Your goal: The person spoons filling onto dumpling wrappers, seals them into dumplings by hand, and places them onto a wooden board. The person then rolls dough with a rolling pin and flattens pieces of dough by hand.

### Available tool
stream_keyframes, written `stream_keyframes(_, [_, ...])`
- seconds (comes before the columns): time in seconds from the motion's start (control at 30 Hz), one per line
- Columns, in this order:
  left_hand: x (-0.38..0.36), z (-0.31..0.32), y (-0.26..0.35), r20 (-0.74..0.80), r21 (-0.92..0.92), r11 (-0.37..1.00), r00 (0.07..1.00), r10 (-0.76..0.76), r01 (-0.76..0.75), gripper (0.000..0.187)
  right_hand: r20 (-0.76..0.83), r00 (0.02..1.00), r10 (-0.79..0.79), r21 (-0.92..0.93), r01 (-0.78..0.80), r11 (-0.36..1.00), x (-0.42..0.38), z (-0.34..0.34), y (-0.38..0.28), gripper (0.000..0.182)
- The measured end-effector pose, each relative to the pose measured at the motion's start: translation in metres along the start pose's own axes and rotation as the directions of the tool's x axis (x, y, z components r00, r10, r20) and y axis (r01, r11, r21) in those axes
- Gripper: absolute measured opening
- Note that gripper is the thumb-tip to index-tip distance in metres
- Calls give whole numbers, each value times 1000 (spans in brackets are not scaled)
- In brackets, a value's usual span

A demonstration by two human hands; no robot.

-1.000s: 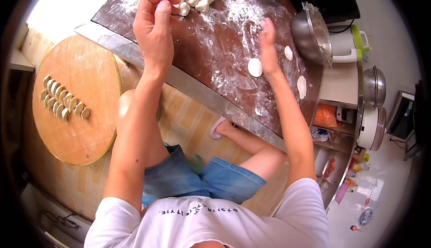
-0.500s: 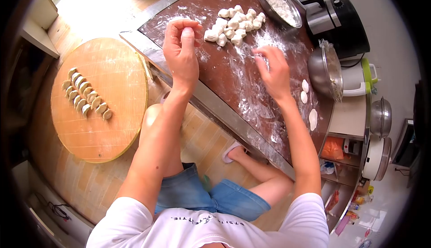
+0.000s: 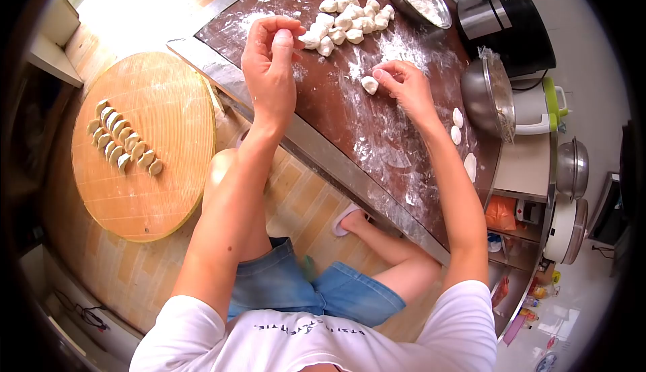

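My right hand pinches at the edge of a small white dough piece on the floury brown table. My left hand is raised at the table's near side, its fingers curled in and the thumb over them. What it holds, if anything, is hidden. Just beyond the left fingertips lies a cluster of dough pieces, dusted with flour. Flattened dough pieces lie in a row to the right of my right forearm.
A metal bowl of flour stands at the back, beside a black appliance. A steel pot with plastic film sits at the right edge. On the left, a round board carries rows of dumplings.
My right hand has moved slightly up and its fingers have drawn together. A single dough piece now shows at its fingertips. My left hand keeps its curled pose, and the view has shifted slightly.
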State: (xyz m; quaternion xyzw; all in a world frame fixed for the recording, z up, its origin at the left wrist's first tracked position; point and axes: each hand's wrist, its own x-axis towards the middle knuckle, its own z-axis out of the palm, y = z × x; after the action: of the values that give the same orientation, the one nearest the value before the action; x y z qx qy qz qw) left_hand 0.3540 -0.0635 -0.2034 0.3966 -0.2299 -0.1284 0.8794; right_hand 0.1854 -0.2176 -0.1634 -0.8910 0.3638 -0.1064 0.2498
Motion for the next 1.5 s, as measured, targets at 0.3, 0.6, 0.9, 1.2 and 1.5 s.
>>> stream_keyframes(0.3, [1,-1,-1,18,37,999,1000,9,-10,13,239,894,-378,-84,407,910,1,-7,-24,27])
stream_keyframes(0.6, [3,-4,0,21,46,999,1000,20,-21,12,101,928,-359,-149,370,917,9,2,-39,28])
stream_keyframes(0.9, [3,-3,-3,33,33,999,999,23,-24,12,142,989,-30,27,27,999,7,9,-28,28])
stream_keyframes(1.2, [1,-3,-2,35,17,1000,999,3,-4,12,51,934,-353,-281,353,892,-8,-2,-26,33])
stream_keyframes(1.5, [1,1,-4,23,35,999,1000,-6,6,11,57,963,-264,-20,265,964,18,14,-32,23])
